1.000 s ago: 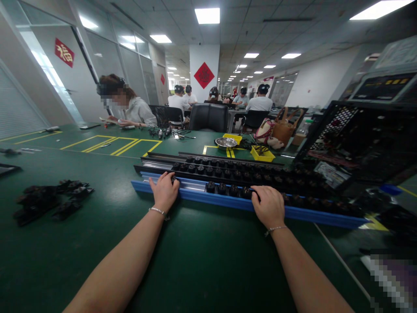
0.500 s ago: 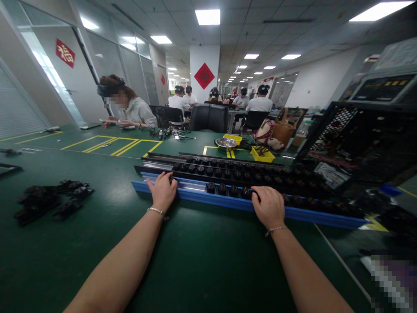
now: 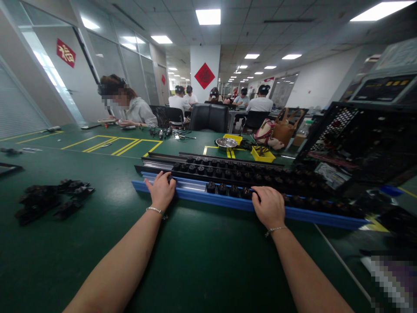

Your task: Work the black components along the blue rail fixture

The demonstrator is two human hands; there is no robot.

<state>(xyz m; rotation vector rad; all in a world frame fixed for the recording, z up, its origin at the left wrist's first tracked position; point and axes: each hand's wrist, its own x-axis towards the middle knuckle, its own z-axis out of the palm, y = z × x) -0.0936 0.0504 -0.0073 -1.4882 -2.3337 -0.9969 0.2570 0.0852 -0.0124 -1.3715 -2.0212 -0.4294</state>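
On a green table [image 3: 208,261], a long blue rail [image 3: 211,200] is laid crosswise beneath both hands. Its left end is covered nearly to the tip by the left hand [image 3: 160,191], fingers bent over the channel; a dark bit is glimpsed at the fingertips, but whether it is gripped cannot be told. The rail's middle is spanned by the right hand [image 3: 269,206], loosely curled, its fingertips hidden, so any hold cannot be told. Between the hands, shiny channel is exposed, then round black pieces [image 3: 233,191] are lined up, continued beyond the right hand. Black rails [image 3: 182,175] are set just behind.
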